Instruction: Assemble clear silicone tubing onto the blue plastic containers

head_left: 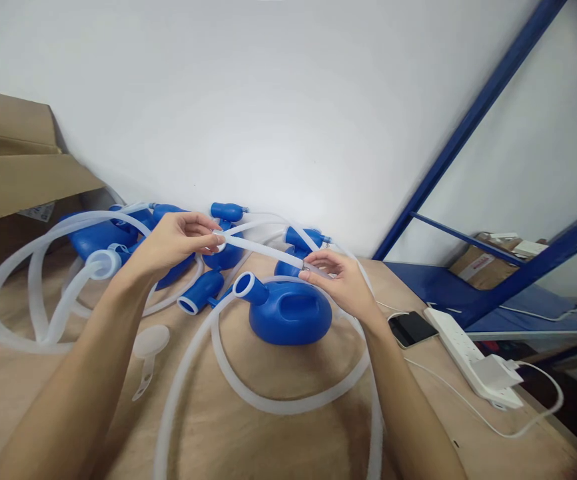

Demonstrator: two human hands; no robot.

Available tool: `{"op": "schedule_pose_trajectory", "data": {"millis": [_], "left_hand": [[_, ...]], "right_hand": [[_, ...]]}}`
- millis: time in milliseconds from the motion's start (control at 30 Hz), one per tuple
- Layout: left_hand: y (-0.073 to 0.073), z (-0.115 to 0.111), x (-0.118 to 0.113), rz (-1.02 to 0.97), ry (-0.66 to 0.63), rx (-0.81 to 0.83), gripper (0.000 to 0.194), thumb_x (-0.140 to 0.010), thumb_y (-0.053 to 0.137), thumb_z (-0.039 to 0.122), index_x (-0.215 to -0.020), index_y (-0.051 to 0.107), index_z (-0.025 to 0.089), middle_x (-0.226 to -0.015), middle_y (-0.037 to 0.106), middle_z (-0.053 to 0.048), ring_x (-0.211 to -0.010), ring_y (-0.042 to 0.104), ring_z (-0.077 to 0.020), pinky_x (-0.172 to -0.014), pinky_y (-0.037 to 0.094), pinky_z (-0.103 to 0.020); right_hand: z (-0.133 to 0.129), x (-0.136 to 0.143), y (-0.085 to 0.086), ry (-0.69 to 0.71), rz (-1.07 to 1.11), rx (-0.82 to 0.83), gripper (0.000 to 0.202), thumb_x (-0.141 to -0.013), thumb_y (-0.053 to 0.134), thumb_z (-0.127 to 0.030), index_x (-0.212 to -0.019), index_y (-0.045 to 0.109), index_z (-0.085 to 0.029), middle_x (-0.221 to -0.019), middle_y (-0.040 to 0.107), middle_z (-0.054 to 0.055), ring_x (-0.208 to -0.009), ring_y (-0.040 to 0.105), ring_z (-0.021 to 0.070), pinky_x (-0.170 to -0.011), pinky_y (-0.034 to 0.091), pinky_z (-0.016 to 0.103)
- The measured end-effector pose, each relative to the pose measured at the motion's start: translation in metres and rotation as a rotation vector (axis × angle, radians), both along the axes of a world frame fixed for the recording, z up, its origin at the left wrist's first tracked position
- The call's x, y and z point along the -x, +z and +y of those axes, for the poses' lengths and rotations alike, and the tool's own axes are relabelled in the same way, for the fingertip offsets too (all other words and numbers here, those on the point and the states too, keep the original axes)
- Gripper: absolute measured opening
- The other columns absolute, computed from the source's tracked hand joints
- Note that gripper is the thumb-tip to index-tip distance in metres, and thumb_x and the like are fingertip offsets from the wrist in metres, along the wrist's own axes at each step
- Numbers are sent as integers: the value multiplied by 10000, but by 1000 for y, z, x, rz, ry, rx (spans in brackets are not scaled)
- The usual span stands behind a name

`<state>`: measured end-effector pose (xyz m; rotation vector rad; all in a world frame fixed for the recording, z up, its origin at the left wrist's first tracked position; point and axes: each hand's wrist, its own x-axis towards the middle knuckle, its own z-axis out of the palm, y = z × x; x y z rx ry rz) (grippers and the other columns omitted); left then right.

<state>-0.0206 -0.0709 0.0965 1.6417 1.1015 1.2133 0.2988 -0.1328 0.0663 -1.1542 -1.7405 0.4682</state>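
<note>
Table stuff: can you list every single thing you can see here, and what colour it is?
blue bottles: several, exact count unclear, blue, middle and back of table
tubes: several, milky white, looped across the table
short tube: one, white, stretched between both hands
loose cap: one, white, beside left forearm
cardboard box: one, brown, far left
phone: one, black, right of the hands
power strip: one, white, right edge, charger plugged in
table: one, light wood
shelf frame: one, blue, right
left hand: pinches the short tube
right hand: pinches its other end
</note>
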Motion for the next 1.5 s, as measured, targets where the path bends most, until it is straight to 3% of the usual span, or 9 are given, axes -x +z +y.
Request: {"op": "schedule_pose_trajectory", "data": {"millis": [167, 433, 567, 700, 867, 1033, 1133, 1333, 1500], "left_hand": [[-2, 1, 1, 61, -169, 48, 397, -625, 949, 430, -890, 794, 178, -768, 810, -71, -698, 775, -236, -653, 645, -301], [-4, 7, 5, 76, -141, 88, 432, -558, 991, 425, -849, 788, 179, -741, 809, -63, -684, 774, -234, -655, 654, -298], [-12, 14, 8, 83, -142, 109, 442, -590, 973, 481, -850, 779, 181, -760, 812, -73, -672, 768, -230, -648, 653, -309], [-19, 18, 7, 25, -192, 103, 433, -632, 957, 502, -840, 755, 180, -753, 802, -76, -688, 772, -231, -679, 657, -326], [-25, 21, 5, -49, -256, 123, 419, -679, 951, 459, -883, 727, 170, -774, 791, -69, -731, 782, -224, -661, 637, -294], [-31, 25, 4, -31, -230, 130, 386, -688, 951, 420, -867, 711, 176, -766, 779, -47, -735, 773, -210, -659, 624, -280], [-34, 28, 5, 2, -235, 168, 383, -701, 942, 422, -862, 702, 170, -789, 781, -56, -745, 767, -198, -655, 613, -263], [-35, 26, -3, -114, -263, 242, 455, -664, 963, 451, -818, 640, 171, -789, 774, -46, -730, 765, -174, -681, 619, -247], [-35, 23, -13, -168, -213, 352, 522, -592, 990, 474, -731, 587, 172, -744, 782, -89, -632, 738, -171, -619, 614, -254]], "right_hand": [[-1, 12, -3, 68, -51, 12, 198, -934, 690, -402, -915, 771, -223, -884, 784, 31, -789, 717, 197, -699, 534, 306], [-1, 30, -13, 25, -55, -19, 244, -1000, 604, -419, -908, 703, -215, -881, 753, 28, -796, 696, 191, -734, 517, 295], [-1, 35, -17, -23, -153, -18, 247, -1037, 530, -413, -917, 649, -233, -886, 741, 25, -822, 698, 202, -771, 497, 310], [2, 36, -22, -25, -63, 14, 257, -1049, 504, -456, -954, 612, -244, -875, 739, 28, -823, 720, 216, -752, 514, 312], [3, 34, -23, -42, -131, 42, 273, -1081, 456, -456, -980, 599, -246, -702, 706, -12, -705, 718, 203, -739, 505, 306], [6, 33, -31, -234, -409, -137, 333, -1102, 415, -473, -1052, 640, -232, -919, 790, 75, -818, 747, 256, -681, 443, 323], [10, 33, -39, -289, -469, -202, 388, -1100, 412, -516, -1069, 656, -215, -940, 800, 106, -838, 755, 281, -654, 428, 331], [11, 31, -39, -228, -273, -185, 303, -1089, 460, -478, -1086, 649, -241, -980, 800, 79, -901, 770, 267, -764, 526, 346], [9, 32, -39, -162, -207, -248, 249, -1067, 517, -457, -1102, 660, -256, -1171, 791, 88, -1083, 750, 278, -912, 554, 382]]}}
